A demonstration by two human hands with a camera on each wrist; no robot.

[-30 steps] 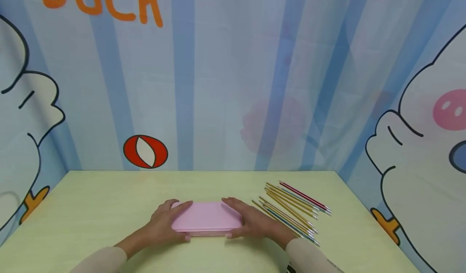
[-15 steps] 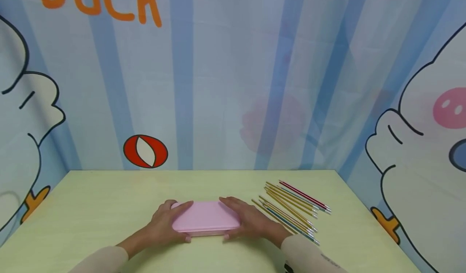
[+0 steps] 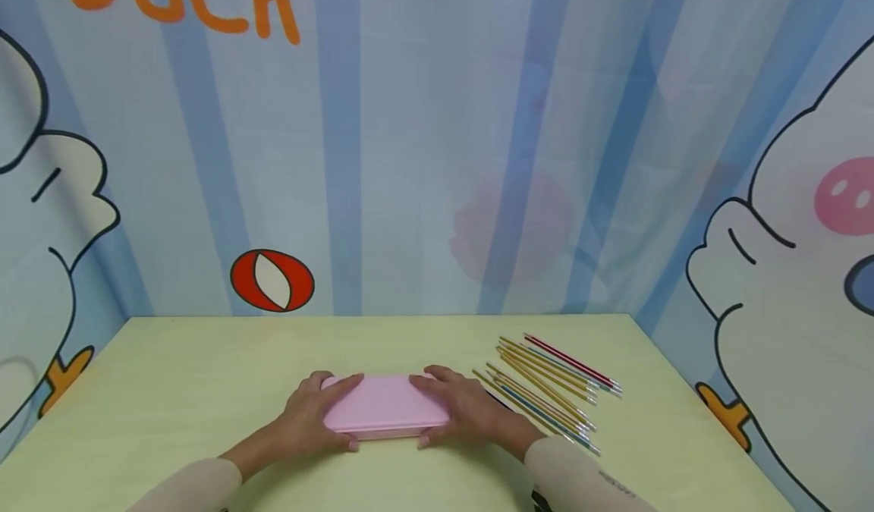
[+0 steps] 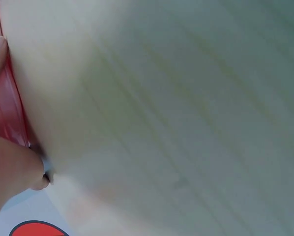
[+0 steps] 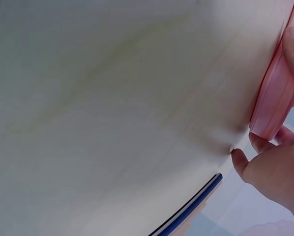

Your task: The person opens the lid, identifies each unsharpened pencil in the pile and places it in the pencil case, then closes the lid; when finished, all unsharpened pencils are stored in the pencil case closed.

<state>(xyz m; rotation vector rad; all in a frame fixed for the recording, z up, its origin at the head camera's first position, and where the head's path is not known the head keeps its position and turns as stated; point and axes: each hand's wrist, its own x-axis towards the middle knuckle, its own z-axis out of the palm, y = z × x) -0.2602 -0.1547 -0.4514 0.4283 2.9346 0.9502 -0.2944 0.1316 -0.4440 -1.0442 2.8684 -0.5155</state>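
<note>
A pink, flat, box-shaped case (image 3: 385,406) lies lid-down on the table in front of me, its rounded edges and side seam facing me. My left hand (image 3: 307,419) grips its left end, thumb along the near side and fingers over the top and far side. At the other end my right hand (image 3: 473,413) holds it the same way. Part of the pink side (image 4: 9,108) shows beneath the left fingers in the left wrist view. The right wrist view catches the case's corner (image 5: 272,110) between thumb and fingers. Both ends are partly covered by the hands.
Several gold, blue and red pencils (image 3: 546,387) lie slanted on the pale yellow table (image 3: 205,368), right of the case. A dark pencil (image 3: 500,400) is partly hidden by my right wrist. A printed curtain (image 3: 423,155) stands behind the table.
The right hand has shifted slightly left along with the case's right end, and one of its fingers is lifted apart. The dark pencil now shows beside the right wrist. The left hand is nearly unchanged.
</note>
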